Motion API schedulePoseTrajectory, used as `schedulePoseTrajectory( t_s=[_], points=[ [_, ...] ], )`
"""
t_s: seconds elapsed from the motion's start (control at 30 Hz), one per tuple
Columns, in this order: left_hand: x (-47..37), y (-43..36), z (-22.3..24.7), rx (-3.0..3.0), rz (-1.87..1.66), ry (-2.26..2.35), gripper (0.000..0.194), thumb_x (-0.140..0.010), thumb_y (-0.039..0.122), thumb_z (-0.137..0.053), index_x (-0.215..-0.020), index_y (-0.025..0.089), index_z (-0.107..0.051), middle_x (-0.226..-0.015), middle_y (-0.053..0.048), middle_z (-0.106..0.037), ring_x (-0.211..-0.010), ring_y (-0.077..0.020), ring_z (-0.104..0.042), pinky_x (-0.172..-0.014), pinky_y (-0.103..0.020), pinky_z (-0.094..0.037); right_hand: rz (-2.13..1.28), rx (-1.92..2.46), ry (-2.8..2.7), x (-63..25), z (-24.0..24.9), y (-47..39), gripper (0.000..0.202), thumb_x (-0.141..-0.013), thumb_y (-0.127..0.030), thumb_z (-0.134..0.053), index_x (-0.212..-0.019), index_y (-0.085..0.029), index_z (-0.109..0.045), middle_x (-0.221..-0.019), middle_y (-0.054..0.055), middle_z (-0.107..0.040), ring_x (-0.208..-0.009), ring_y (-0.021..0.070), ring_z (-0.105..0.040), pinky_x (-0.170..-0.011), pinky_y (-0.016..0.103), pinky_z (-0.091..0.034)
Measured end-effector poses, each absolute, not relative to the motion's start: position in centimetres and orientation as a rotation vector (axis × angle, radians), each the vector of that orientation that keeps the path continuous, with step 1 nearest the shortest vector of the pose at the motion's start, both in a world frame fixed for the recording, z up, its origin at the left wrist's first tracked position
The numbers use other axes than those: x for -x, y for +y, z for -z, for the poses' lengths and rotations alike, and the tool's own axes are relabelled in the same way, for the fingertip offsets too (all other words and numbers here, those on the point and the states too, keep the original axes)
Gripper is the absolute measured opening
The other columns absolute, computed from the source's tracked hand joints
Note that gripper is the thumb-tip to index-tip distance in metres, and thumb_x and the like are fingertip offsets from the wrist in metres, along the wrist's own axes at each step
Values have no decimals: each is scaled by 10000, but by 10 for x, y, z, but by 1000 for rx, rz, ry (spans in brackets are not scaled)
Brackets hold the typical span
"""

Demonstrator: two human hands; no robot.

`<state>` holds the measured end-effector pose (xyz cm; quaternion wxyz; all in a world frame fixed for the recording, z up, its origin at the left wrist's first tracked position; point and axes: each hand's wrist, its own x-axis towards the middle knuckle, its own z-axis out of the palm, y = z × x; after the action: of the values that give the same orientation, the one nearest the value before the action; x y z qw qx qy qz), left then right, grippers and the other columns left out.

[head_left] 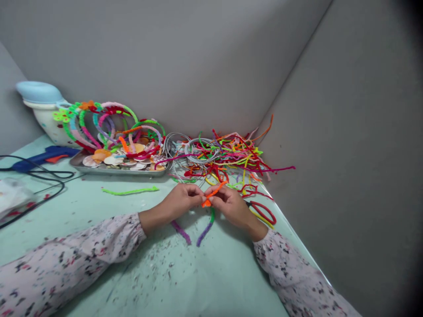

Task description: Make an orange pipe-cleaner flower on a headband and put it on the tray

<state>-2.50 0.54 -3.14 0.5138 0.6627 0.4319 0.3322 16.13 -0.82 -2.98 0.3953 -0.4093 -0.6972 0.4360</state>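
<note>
White bundle: at the left edge of the pale green tabletop; contents cannot be told.
Blue glue gun with orange trigger: lying behind the bundle, near a black cable.
White container with light-blue lid: behind the glue gun, beside the grey wall.
Shallow metal tray: holds seashells and multicoloured fuzzy hoops.
Bright green fuzzy stem: flat in front of the tray.
Left hand: thumb and index finger pinching the left side of the orange stem.
Folded orange fuzzy stem: between both hands; free end points up and right.
Purple-and-green fuzzy band: two ends show below the hands; middle hidden; any join cannot be told.
Right hand: thumb and fingers pinching the orange stem's right side.
Tangled pile of coloured fuzzy stems: behind the hands.
Red-and-black scissor handle: just right of the right hand.
</note>
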Motion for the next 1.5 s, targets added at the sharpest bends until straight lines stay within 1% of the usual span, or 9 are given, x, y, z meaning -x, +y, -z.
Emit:
schedulePoseTrajectory(
  t_s=[0.2, 0.37, 0.57, 0.63, 0.8, 0.9, 1.0, 1.13, 1.5],
  points=[
    [23, 2, 28, -1514, -824, 1011, 122, -692, 235, -582, -708, 144, -662, -613, -4, -577, -561, -108, -472, -544, -231, -353, -1085, 1090, -1723, -160, 28, -11, 139, -760, -158, -534, -855, -195, -629, -772, 8, -635, -671, 141, -569, -600, 254, -449],
    [21, -3, 20, -1425, -879, 978, 104, -693, 214, -588, -697, 136, -657, -616, -5, -587, -565, -105, -478, -556, -231, -367, -1270, 1123, -1515, -154, 28, -10, 56, -733, -172, -542, -771, -183, -582, -597, -27, -590, -491, 109, -507, -477, 227, -406],
    [21, -4, 15, -1421, -901, 965, 107, -705, 207, -574, -701, 135, -652, -643, -19, -607, -587, -115, -492, -567, -239, -383, -1464, 1080, -1377, -153, 32, -8, 67, -741, -209, -558, -793, -169, -551, -630, -8, -602, -539, 123, -566, -486, 226, -422],
    [22, -3, 17, -1403, -911, 995, 97, -700, 202, -577, -691, 136, -648, -613, -6, -583, -570, -108, -477, -555, -233, -372, -1316, 1116, -1488, -154, 31, -10, 82, -768, -238, -564, -819, -174, -556, -665, -5, -594, -578, 129, -562, -514, 239, -432],
    [25, 4, 29, -1389, -936, 1034, 96, -690, 222, -590, -686, 139, -638, -586, 6, -562, -552, -104, -470, -549, -231, -366, -378, 1120, -1856, -160, 28, -14, 88, -833, -237, -552, -898, -204, -600, -846, 43, -603, -730, 162, -551, -673, 301, -456],
    [25, 6, 34, -1449, -910, 1062, 120, -691, 240, -575, -700, 139, -641, -593, 4, -559, -558, -112, -478, -547, -233, -367, -82, 1034, -2078, -164, 28, -13, 183, -867, -198, -510, -1001, -222, -633, -927, 69, -621, -830, 183, -572, -739, 309, -455],
    [25, 6, 34, -1535, -889, 1088, 135, -697, 254, -555, -698, 143, -633, -598, 10, -556, -563, -113, -480, -547, -228, -363, 94, 1033, -2286, -167, 28, -12, 244, -893, -181, -476, -1058, -232, -648, -964, 82, -624, -846, 179, -577, -724, 289, -434],
    [23, 3, 32, -1628, -884, 1128, 128, -692, 257, -554, -668, 148, -616, -590, 14, -562, -553, -112, -469, -526, -223, -348, 306, 1043, -2450, -167, 24, -13, 258, -931, -182, -416, -1042, -218, -647, -896, 74, -618, -771, 157, -550, -657, 266, -379],
    [23, -4, 32, -1988, -806, 1279, 151, -750, 265, -505, -695, 171, -609, -603, -1, -588, -557, -127, -479, -512, -225, -311, 575, 1072, -2595, -159, 18, -21, 176, -902, -136, -454, -782, -169, -579, -740, 32, -519, -636, 145, -444, -553, 303, -250]
  ],
)
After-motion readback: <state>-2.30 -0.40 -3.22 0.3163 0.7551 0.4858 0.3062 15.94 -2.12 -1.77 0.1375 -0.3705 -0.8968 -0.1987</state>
